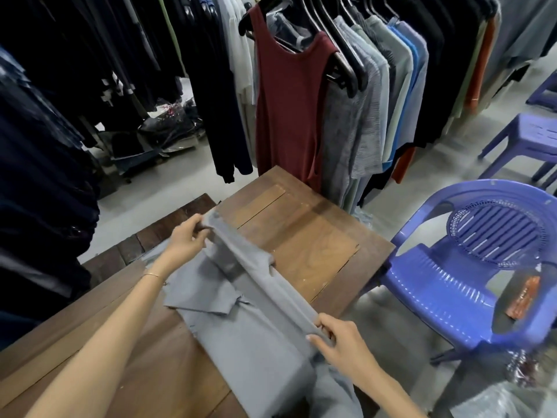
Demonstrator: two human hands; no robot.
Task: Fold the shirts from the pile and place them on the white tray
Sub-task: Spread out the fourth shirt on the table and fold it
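Nearest me, my right grip pinches the near end of a raised fold in the grey polo shirt, thumb and fingers curled onto the cloth. The shirt lies on the wooden bench with its collar turned toward the left, and its near part runs off the bottom of my view. Further along the same fold, my left grip pinches the far end, so the strip of cloth is pulled taut between the two and lifted above the rest of the shirt (a thin bracelet sits on that wrist). Just right of the bench stands a blue plastic chair. Beyond the bench hangs a rack of clothes with a maroon tank top in front, and a blue plastic stool stands at the far right.
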